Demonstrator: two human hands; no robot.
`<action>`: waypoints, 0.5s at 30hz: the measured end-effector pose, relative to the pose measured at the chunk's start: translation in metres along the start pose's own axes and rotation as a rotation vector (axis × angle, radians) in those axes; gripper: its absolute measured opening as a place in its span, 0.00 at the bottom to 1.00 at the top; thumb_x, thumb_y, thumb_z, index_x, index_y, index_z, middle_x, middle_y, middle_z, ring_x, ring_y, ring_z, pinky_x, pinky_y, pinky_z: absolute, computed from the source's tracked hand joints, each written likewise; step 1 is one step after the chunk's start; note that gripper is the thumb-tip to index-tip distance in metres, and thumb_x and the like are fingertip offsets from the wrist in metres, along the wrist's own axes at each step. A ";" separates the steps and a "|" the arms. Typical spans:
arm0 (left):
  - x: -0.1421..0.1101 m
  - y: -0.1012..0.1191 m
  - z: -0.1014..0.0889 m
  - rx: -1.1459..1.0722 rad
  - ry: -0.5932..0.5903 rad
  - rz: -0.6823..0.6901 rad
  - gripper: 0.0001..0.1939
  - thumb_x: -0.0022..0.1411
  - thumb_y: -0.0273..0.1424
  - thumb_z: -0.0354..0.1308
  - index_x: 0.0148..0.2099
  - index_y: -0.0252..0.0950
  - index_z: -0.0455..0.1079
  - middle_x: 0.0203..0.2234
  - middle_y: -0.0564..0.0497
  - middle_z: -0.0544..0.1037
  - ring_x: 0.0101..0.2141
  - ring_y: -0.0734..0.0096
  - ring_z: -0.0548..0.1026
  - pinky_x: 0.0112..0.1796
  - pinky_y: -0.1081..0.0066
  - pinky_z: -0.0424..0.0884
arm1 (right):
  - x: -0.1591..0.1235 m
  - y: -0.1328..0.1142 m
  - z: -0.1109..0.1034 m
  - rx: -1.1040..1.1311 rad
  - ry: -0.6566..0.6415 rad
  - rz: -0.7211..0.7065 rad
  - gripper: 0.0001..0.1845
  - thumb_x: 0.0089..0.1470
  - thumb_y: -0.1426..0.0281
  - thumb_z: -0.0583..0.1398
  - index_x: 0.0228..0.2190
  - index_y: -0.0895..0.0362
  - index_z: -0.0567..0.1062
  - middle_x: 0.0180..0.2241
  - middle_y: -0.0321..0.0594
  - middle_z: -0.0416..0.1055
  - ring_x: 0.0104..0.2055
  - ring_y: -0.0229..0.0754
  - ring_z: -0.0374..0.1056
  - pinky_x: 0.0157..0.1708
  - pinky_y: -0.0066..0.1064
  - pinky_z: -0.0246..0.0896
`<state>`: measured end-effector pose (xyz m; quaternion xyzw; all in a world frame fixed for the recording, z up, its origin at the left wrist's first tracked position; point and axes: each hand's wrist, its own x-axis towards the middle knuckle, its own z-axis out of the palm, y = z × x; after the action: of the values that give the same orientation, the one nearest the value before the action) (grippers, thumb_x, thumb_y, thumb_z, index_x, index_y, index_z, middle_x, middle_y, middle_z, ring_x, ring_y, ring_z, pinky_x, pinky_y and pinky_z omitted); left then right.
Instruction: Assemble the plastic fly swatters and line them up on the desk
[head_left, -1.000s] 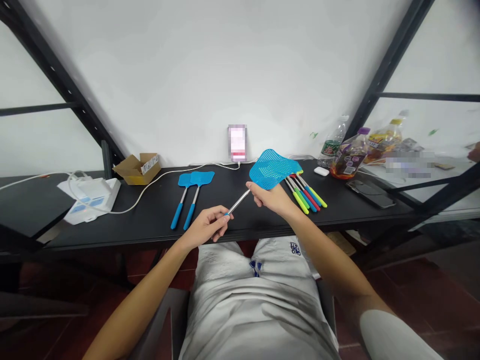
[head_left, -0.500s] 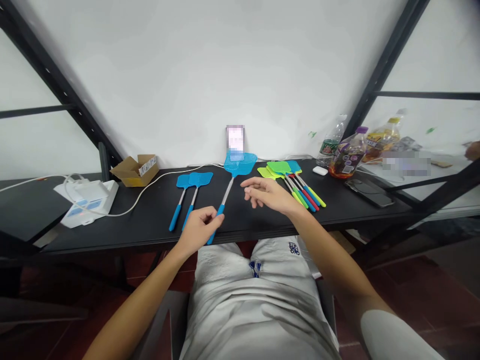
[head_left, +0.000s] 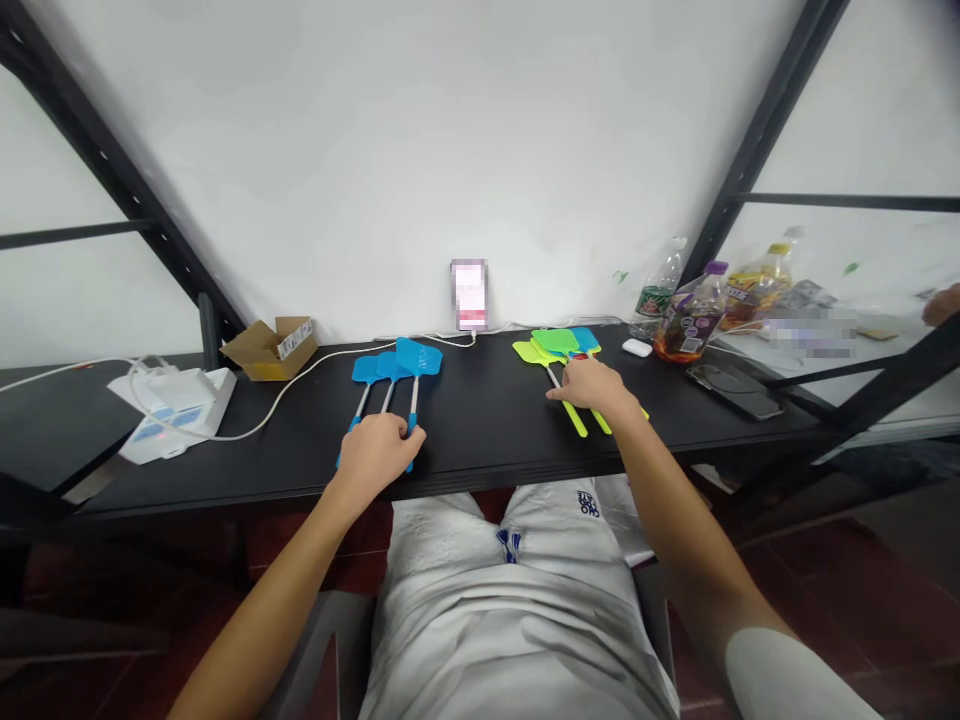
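My left hand [head_left: 377, 447] is closed round the blue handle of a blue fly swatter [head_left: 418, 357], whose head overlaps the one beside it. Two more blue swatters, a middle one [head_left: 388, 366] and an outer one [head_left: 365, 369], lie to its left, their handles partly behind my hand. Over a fanned pile of swatters at the right, my right hand [head_left: 598, 388] has its fingers curled down onto the shafts. The pile shows a yellow-green swatter [head_left: 529, 352], a green one [head_left: 555, 341] and a blue one [head_left: 586, 339]. My right fingertips are mostly hidden.
A lit phone [head_left: 469, 294] leans on the wall. At left are a power strip [head_left: 180, 412], a white cable and an open cardboard box [head_left: 276, 351]. Bottles [head_left: 691, 318], a white case [head_left: 637, 347] and a dark phone [head_left: 733, 391] sit at right on the black table [head_left: 487, 430].
My left hand has brought its blue swatter leftward, beside the other two. My right hand has moved right and down from the middle onto the pile.
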<state>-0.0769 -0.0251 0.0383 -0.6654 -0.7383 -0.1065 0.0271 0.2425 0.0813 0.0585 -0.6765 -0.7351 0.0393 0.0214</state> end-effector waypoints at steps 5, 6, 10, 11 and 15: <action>0.011 0.003 -0.004 0.111 -0.043 -0.039 0.21 0.63 0.42 0.49 0.29 0.37 0.77 0.31 0.38 0.81 0.35 0.47 0.79 0.33 0.63 0.67 | 0.001 -0.010 0.006 -0.017 -0.031 -0.078 0.18 0.55 0.58 0.64 0.39 0.59 0.81 0.44 0.54 0.78 0.46 0.54 0.75 0.37 0.35 0.63; 0.013 0.003 -0.004 0.125 -0.053 -0.034 0.21 0.64 0.42 0.49 0.31 0.36 0.78 0.32 0.37 0.81 0.36 0.46 0.79 0.34 0.62 0.68 | 0.000 -0.011 0.006 -0.011 -0.040 -0.093 0.17 0.55 0.59 0.63 0.39 0.58 0.81 0.43 0.53 0.79 0.45 0.53 0.75 0.36 0.34 0.63; 0.015 0.004 -0.002 0.152 -0.063 0.001 0.20 0.65 0.40 0.48 0.36 0.36 0.79 0.37 0.37 0.81 0.40 0.46 0.79 0.37 0.61 0.70 | -0.005 -0.017 0.004 -0.004 -0.090 -0.145 0.11 0.53 0.64 0.63 0.33 0.58 0.82 0.36 0.50 0.80 0.38 0.49 0.76 0.31 0.32 0.61; 0.015 0.004 -0.001 0.155 -0.060 0.007 0.20 0.66 0.40 0.48 0.36 0.35 0.79 0.39 0.37 0.81 0.41 0.46 0.79 0.37 0.61 0.70 | -0.006 -0.019 0.004 -0.006 -0.098 -0.153 0.10 0.51 0.66 0.63 0.32 0.58 0.82 0.34 0.51 0.80 0.36 0.49 0.76 0.30 0.32 0.61; 0.014 0.006 0.000 0.168 -0.062 0.014 0.21 0.67 0.39 0.47 0.39 0.34 0.79 0.42 0.36 0.80 0.42 0.45 0.79 0.38 0.61 0.70 | -0.007 -0.022 0.006 -0.018 -0.098 -0.172 0.12 0.48 0.68 0.62 0.33 0.59 0.82 0.36 0.53 0.80 0.37 0.52 0.76 0.30 0.33 0.60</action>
<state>-0.0725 -0.0107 0.0418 -0.6690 -0.7404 -0.0234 0.0606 0.2206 0.0723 0.0546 -0.6083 -0.7910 0.0634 -0.0173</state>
